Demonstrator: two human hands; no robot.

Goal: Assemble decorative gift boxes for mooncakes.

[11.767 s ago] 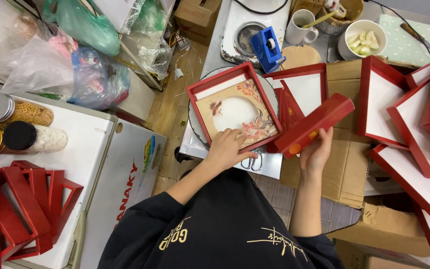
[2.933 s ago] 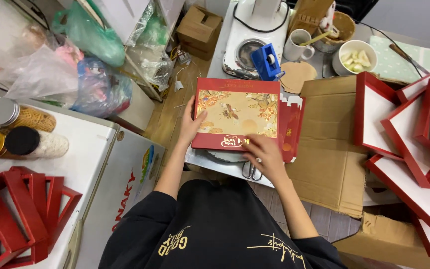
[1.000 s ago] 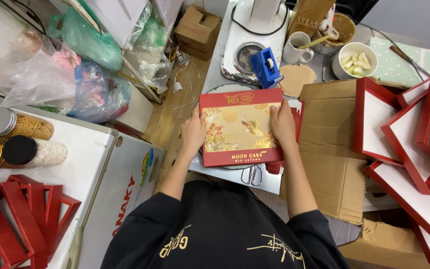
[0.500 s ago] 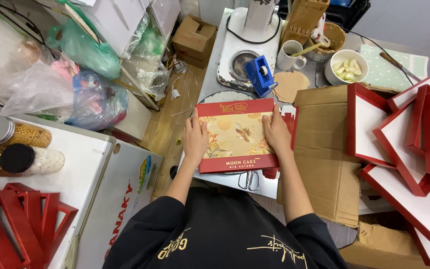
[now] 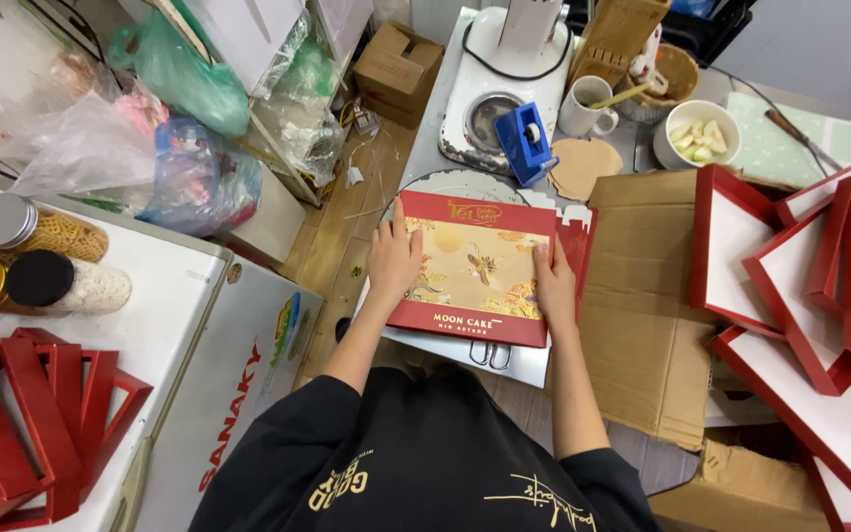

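Both hands now press flat on the closed red gift box [image 5: 475,268], left hand [image 5: 393,262] and right hand [image 5: 554,286] at opposite edges (the lid has gone on, squared up). Blue tape dispenser [image 5: 527,142] sits just beyond.

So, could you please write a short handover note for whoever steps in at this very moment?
Left hand: flat on the left edge of the red gift box, fingers spread.
Right hand: pressed on the box's right edge.
The box lies closed, lid on, on the grey work surface, with a red tray partly under its right side.
Done: lid is seated on this box.
Left: open red trays are stacked to the right and more red frames to the left.
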